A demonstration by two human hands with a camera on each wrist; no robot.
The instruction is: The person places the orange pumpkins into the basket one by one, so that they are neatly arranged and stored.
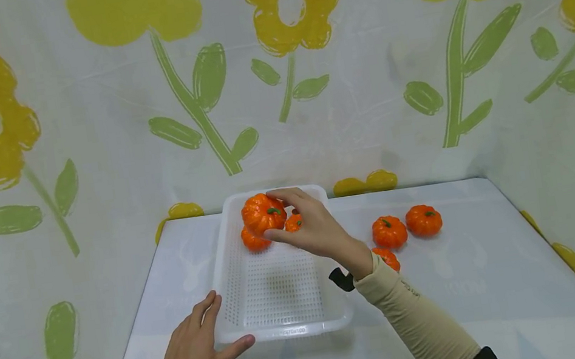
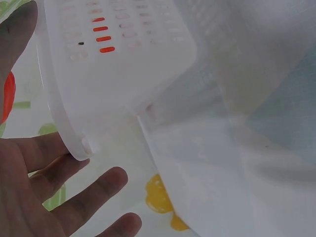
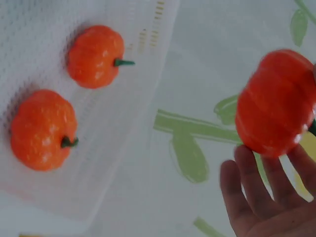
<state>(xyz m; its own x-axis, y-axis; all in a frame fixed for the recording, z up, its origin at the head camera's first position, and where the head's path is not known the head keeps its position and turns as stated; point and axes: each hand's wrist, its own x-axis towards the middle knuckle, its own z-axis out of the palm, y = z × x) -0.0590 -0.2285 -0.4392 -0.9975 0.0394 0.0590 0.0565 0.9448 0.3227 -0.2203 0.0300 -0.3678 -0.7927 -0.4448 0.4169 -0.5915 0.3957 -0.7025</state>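
Orange tabletop pumpkins point(image 1: 390, 232) are head-view only; right fingers point(image 1: 290, 195) pinch another pumpkin point(image 1: 259, 215), left fingers point(image 2: 94, 200) spread.

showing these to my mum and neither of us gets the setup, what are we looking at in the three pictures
No machine here, just a person's left hand and right hand, both bare. The widest picture comes from a camera worn on the head; the other two come from cameras on each wrist. The right hand holds an orange pumpkin over a white basket, while the left hand touches the basket's near left corner. Two more pumpkins sit in the basket, and three others lie on the table to its right.
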